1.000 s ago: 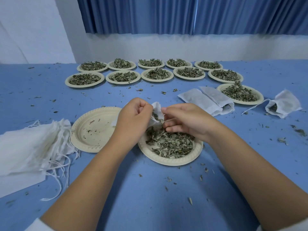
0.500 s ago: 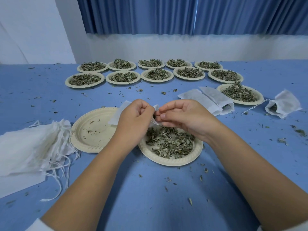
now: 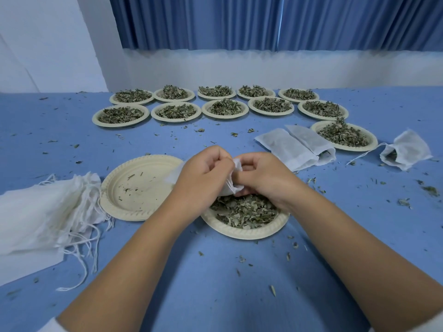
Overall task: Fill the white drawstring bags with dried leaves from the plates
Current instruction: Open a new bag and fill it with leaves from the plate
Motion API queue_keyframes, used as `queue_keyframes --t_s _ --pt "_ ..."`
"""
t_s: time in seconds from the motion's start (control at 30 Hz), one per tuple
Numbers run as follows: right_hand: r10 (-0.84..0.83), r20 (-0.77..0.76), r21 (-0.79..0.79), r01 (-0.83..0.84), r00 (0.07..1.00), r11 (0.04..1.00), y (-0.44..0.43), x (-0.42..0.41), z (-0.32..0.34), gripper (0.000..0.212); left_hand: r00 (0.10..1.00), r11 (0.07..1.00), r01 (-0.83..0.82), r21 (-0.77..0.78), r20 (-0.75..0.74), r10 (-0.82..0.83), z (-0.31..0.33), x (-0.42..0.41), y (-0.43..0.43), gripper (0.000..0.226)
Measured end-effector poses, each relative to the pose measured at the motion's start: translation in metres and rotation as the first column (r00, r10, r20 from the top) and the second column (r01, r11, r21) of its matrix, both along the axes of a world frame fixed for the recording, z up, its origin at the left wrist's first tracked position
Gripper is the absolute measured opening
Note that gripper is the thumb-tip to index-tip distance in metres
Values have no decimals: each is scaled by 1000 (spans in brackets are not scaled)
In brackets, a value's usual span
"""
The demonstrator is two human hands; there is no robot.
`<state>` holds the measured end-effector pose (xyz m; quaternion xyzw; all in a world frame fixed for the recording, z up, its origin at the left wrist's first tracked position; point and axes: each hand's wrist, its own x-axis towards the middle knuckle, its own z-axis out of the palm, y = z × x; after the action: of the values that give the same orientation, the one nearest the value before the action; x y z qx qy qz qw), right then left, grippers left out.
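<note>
Left hand and right hand, each in apparent pinch-grip on white bag

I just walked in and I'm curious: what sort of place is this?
Likely a plain workroom for hand-packing dried herbs or tea, not a kitchen: a blue table holds rows of plates of dried leaves, a pile of empty bags and a few filled bags.

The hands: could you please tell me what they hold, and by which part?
The left hand and right hand pinch one white drawstring bag at its drawstring end.
</note>
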<state>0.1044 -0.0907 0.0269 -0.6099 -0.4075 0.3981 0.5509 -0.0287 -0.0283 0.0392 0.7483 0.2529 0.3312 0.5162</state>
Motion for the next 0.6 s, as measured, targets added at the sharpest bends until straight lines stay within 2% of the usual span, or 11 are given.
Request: queue_keyframes --t_s 0.13,0.2,0.27,0.37,0.43,0.53,0.6 --pt "-40 220 4 40 975 999 0 -4 -1 14 999 999 -39 22 -14 39 -3 3 0 22" --pt "24 193 -8 -23 981 1000 -3 1 7 12 994 993 -112 31 -11 112 -3 2 4 21" --pt "128 268 -77 -111 955 991 -10 12 18 11 983 982 -186 29 0 186 -3 1 8 20" --pt "265 506 -226 -170 821 959 -20 28 28 19 960 960 -279 6 28 278 -4 -1 15 16" --pt "340 602 -322 -171 722 931 -25 34 30 30 952 952 -305 8 34 305 -4 -2 17 16" --pt "427 630 -439 -156 648 885 -26 33 28 43 951 951 -309 21 19 309 -6 -3 19 18" --pt "444 654 -452 -155 613 879 -23 29 24 45 953 952 -304 27 10 304 -7 -2 19 18"
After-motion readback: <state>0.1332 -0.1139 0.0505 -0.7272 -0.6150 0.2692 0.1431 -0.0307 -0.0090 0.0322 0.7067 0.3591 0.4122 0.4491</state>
